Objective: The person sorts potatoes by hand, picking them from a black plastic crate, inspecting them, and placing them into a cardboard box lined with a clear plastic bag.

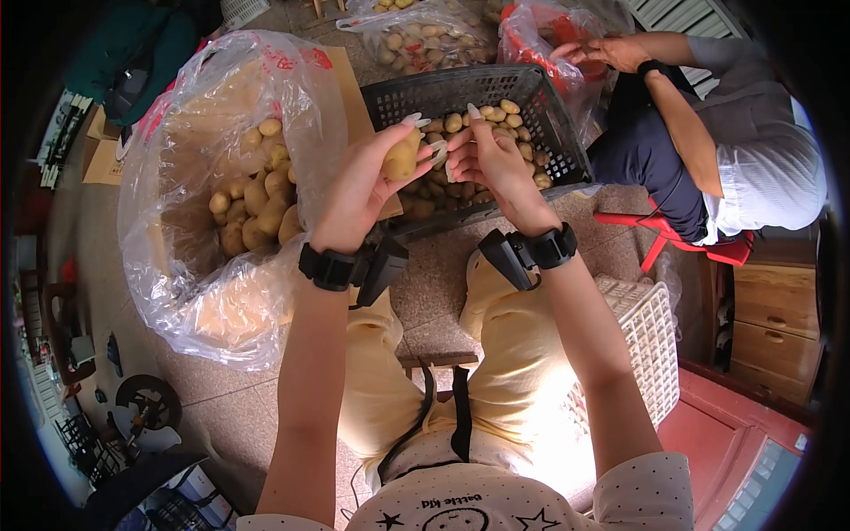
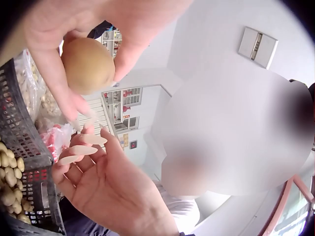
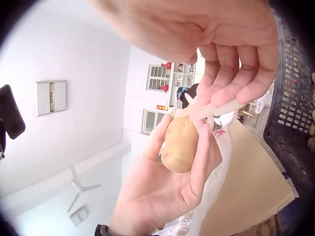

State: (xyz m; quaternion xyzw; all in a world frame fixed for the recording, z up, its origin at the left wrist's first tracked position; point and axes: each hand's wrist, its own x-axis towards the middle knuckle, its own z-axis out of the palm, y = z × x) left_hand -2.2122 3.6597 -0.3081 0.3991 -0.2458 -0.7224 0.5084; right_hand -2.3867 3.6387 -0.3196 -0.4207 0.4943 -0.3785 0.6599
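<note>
A large yellowish potato is gripped in the left hand, above the near left part of a black crate. In the left wrist view the potato sits between thumb and fingers. The right hand is close beside it, fingers loosely bent, palm turned toward the left hand; in the left wrist view this hand holds nothing. Both hands have long pale nails, and their fingertips nearly meet. Many small potatoes lie in the crate below.
At left, a plastic-lined box holds larger potatoes. Bags of potatoes lie beyond the crate. Another person sits at right on a red stool, hand near a red container. A white basket stands near the wearer's right leg.
</note>
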